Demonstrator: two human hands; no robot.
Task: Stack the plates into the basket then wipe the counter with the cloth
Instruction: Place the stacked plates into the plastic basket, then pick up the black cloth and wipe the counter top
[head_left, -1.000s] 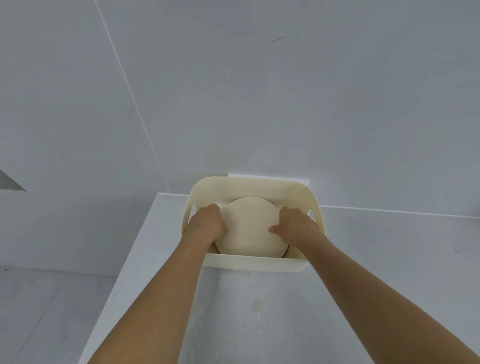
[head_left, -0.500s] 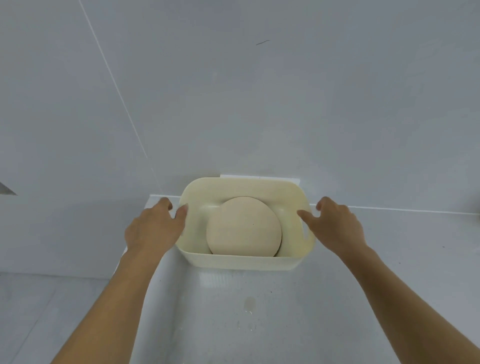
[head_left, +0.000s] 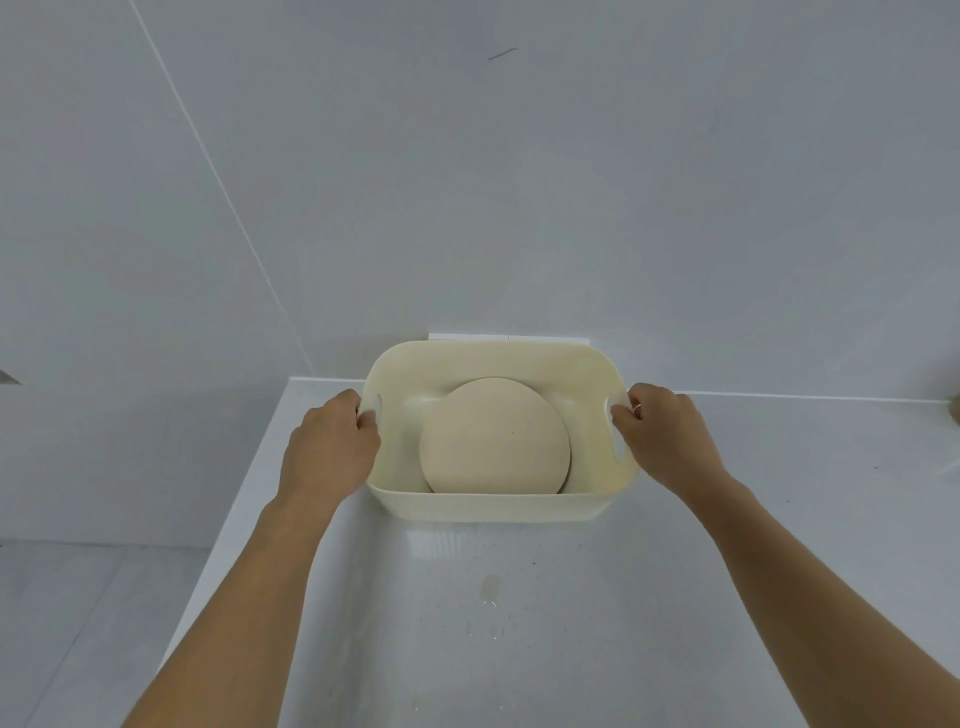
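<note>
A cream plastic basket (head_left: 493, 506) stands on the white counter (head_left: 519, 649) against the back wall. Inside it lies a stack of round beige plates (head_left: 493, 439), top one face down. My left hand (head_left: 330, 449) grips the basket's left side at its handle slot, fingers curled over the rim. My right hand (head_left: 662, 434) grips the right handle slot the same way. No cloth is in view.
Water drops and a small wet patch (head_left: 488, 590) lie on the counter in front of the basket. The counter's left edge (head_left: 234, 519) drops to a grey floor. A brownish object (head_left: 955, 410) shows at the far right edge.
Both hands left the plates in the basket, moved outward, and now hold the basket's two side handles. The plates stay in the basket.
</note>
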